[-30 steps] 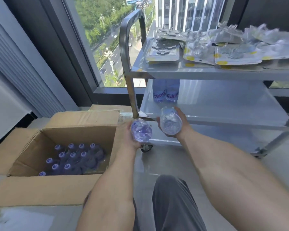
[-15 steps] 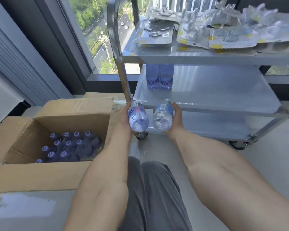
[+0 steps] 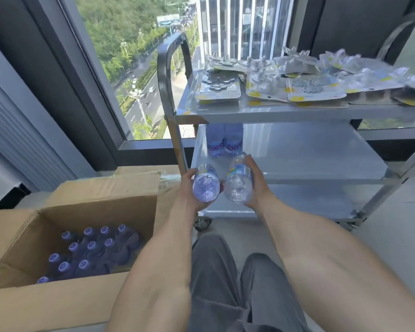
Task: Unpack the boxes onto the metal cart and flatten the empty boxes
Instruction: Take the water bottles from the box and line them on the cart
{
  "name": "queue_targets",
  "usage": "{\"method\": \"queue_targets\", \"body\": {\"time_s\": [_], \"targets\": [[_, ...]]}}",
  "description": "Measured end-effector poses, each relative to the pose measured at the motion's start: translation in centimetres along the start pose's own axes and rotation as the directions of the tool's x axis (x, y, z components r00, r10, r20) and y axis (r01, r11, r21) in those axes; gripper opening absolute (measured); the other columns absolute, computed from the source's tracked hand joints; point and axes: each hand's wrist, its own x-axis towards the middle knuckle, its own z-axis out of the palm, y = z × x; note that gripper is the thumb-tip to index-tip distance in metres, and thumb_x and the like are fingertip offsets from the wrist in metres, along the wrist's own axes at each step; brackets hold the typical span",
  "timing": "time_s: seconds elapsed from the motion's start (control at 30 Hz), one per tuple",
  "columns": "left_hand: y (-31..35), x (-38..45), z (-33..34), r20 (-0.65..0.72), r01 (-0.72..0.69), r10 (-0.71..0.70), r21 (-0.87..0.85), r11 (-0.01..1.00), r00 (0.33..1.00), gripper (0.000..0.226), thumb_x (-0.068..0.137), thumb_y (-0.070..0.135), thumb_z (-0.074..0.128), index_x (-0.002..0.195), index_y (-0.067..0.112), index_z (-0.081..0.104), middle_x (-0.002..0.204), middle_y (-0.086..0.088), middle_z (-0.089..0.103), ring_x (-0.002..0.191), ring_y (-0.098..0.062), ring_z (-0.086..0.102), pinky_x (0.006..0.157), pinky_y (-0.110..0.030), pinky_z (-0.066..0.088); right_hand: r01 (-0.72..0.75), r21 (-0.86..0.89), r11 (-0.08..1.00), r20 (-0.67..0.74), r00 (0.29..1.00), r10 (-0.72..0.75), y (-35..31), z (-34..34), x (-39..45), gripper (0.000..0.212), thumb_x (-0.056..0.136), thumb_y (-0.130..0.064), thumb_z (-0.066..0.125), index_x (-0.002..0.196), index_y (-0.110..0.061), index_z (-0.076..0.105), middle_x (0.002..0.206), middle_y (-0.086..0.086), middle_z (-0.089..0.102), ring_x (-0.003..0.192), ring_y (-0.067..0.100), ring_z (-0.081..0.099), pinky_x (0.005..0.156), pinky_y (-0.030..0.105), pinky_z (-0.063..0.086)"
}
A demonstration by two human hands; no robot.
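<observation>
At mid-frame, both forearms reached forward; the left hand [image 3: 186,188] gripped one water bottle [image 3: 205,183] and the right hand [image 3: 258,185] gripped another bottle [image 3: 239,185], bases toward the camera, at the cart's [image 3: 297,113] middle shelf. Their caps were hidden. The open box [image 3: 65,305], lower left, held more bottles.

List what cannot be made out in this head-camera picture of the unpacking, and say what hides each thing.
1. Tops of the two standing bottles: hidden by the cart's top shelf.
2. Bottle count in the cardboard box: near wall and left forearm cover some.
3. Caps of the bottles in the left hand and right hand: pointing away.
4. Blister packs: contents blurred, right ones cut off.
</observation>
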Motion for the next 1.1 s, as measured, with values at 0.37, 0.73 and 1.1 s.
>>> {"method": "queue_targets", "body": {"time_s": [0.37,0.73,1.1], "targets": [[-0.3,1.5,0.5,0.015,0.029,-0.028,-0.052,0.998,0.999,0.044,0.081,0.052,0.067,0.09,0.01,0.066,0.079,-0.009,0.065,0.073,-0.022,0.066,0.073,-0.031,0.057,0.022,0.028,0.999,-0.211,0.977,-0.016,0.3,-3.1,1.4,0.034,0.088,-0.049,0.063,0.095,-0.016,0.064,0.074,0.006,0.066,0.063,0.02,0.066,0.059,0.028,0.056],[0.1,0.6,-2.6,0.04,0.07,-0.065,-0.132,0.989,0.997,0.051,0.083,0.052,0.06,0.083,0.002,0.073,0.077,-0.012,0.067,0.072,-0.025,0.065,0.072,-0.033,0.055,-0.069,-0.087,0.994,-0.119,0.991,0.059,0.8,-1.5,1.3,0.061,0.081,-0.051,0.071,0.119,-0.005,0.061,0.107,0.02,0.069,0.091,0.035,0.069,0.084,0.05,0.056],[-0.4,1.7,-3.4,0.026,0.035,-0.034,-0.041,0.999,0.999,0.042,0.078,0.04,0.071,0.096,0.003,0.063,0.081,-0.016,0.061,0.071,-0.028,0.061,0.071,-0.036,0.053,-0.053,-0.039,0.998,-0.126,0.991,0.048,0.7,-3.5,1.3,0.05,0.082,-0.059,0.06,0.095,-0.011,0.062,0.076,0.011,0.062,0.064,0.025,0.062,0.063,0.029,0.053]]}}
